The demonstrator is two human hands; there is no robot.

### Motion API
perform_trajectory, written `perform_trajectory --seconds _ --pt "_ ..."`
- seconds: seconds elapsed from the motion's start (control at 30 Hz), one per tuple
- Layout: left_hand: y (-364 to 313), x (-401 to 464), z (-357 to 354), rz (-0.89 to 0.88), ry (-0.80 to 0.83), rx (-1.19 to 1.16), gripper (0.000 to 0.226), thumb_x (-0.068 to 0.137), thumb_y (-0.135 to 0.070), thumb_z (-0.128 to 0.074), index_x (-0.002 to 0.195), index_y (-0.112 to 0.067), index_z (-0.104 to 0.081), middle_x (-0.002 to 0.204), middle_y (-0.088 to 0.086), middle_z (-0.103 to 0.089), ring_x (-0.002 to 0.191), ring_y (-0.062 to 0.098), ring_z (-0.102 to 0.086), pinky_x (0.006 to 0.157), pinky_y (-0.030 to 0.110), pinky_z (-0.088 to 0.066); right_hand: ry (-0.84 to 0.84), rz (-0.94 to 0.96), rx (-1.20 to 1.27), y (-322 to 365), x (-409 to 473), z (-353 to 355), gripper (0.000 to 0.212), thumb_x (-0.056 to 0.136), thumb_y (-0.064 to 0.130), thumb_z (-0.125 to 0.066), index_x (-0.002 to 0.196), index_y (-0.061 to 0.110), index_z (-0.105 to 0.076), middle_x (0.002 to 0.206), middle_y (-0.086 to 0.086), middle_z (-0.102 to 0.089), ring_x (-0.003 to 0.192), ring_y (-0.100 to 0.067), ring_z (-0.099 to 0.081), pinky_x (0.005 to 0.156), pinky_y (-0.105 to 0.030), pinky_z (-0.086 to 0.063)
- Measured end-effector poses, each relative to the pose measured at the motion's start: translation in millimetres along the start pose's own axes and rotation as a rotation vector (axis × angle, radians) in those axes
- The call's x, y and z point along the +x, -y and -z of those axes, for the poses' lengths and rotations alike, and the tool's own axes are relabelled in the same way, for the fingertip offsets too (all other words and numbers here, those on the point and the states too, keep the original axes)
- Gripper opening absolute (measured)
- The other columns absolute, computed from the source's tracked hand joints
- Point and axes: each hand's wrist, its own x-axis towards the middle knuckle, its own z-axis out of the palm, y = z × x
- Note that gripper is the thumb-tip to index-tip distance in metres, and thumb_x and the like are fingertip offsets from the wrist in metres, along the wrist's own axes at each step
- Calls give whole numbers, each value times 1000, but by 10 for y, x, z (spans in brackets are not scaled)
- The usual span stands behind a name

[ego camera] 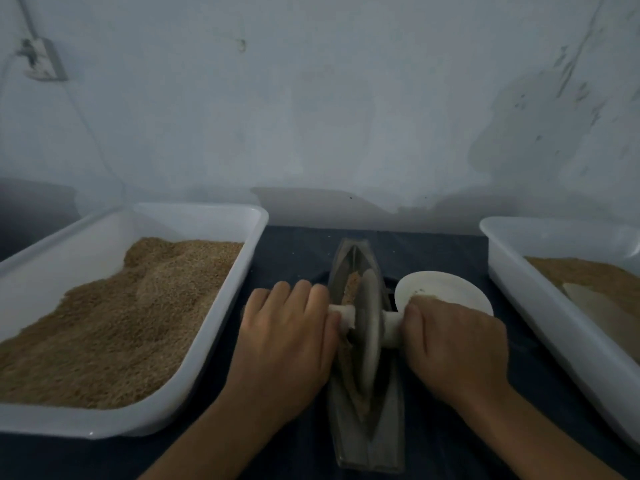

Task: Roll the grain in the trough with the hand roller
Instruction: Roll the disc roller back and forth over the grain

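Head view, the only one: the grey disc-shaped hand roller point(369, 327) with its pale cross axle looks stiff and fairly heavy, probably stone or metal. Best held by the axle stubs, which is what's happening: left hand point(287, 337) curls around the left stub, right hand point(450, 344) around the right. It sits mid-way in the narrow grey boat-shaped trough point(360, 441) on the dark desk point(294, 247), brown grain point(350, 287) loose along the groove, so it'll scatter easily.

Count: one roller, one trough, two white plastic trays of grain point(166, 424) point(540, 306), one small white dish point(446, 289).
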Motion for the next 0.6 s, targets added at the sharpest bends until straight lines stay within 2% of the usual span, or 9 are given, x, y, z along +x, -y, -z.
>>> perform_trajectory --seconds 0.1,0.17,0.23,0.3,0.33,0.4,0.47,0.53,0.6 --pt "161 324 -229 58 158 25 34 108 -36 -17 86 -30 -42 80 -10 -47 65 12 -41 65 38 -29 200 -68 -124 -49 406 -143 59 93 52 -10 56 26 -48 52 8 -43 44 -8 -37 46 -27 -21" --pt "204 552 -400 73 201 160 40 103 -35 -9 85 -27 -45 85 -9 -53 69 16 -50 63 36 -28 449 -63 -168 -158 776 -245 62 84 55 -2 73 23 -54 70 3 -52 58 -13 -44 53 -32 -25" --pt "194 751 -515 115 202 226 39 101 -32 -12 82 -26 -47 84 -7 -56 70 19 -50 66 33 -32 826 -141 -45 -196 1101 -281 44 93 48 -15 89 23 -51 84 -3 -56 63 -14 -51 58 -33 -36" --pt "175 876 -571 107 249 286 32 104 -26 -27 84 -25 -51 87 -6 -60 72 22 -52 69 34 -34 1018 -339 229 -211 1257 -304 30 106 37 -29 90 23 -49 78 -4 -56 45 -9 -49 46 -21 -38" --pt "181 895 -570 107 279 288 28 105 -26 -32 86 -24 -53 88 -5 -60 74 23 -56 68 34 -35 1028 -363 254 -205 1292 -312 30 108 35 -31 89 22 -51 75 -4 -55 42 -9 -47 44 -19 -36" --pt "212 797 -495 85 295 262 25 105 -29 -32 89 -24 -50 84 -4 -54 73 22 -56 66 33 -35 952 -188 31 -125 1257 -267 40 101 41 -22 91 21 -55 83 -4 -58 60 -13 -52 57 -29 -40" --pt "204 572 -408 60 251 227 26 105 -33 -21 90 -27 -42 83 -7 -46 70 18 -47 65 33 -32 689 -115 -137 -95 1003 -241 59 85 53 -5 80 22 -56 80 -2 -57 67 -18 -52 63 -37 -39" --pt "164 371 -279 49 221 159 31 107 -39 -14 92 -32 -39 84 -11 -44 71 14 -42 68 36 -33 373 -104 -122 -70 593 -174 62 88 53 -4 63 25 -52 61 4 -53 52 -14 -49 54 -34 -42" --pt "88 242 -117 42 188 67 32 108 -41 -12 91 -35 -38 82 -12 -40 71 14 -37 72 38 -34 234 -60 -103 -30 227 -51 58 99 49 -12 58 27 -46 49 7 -44 42 -8 -42 46 -31 -42"
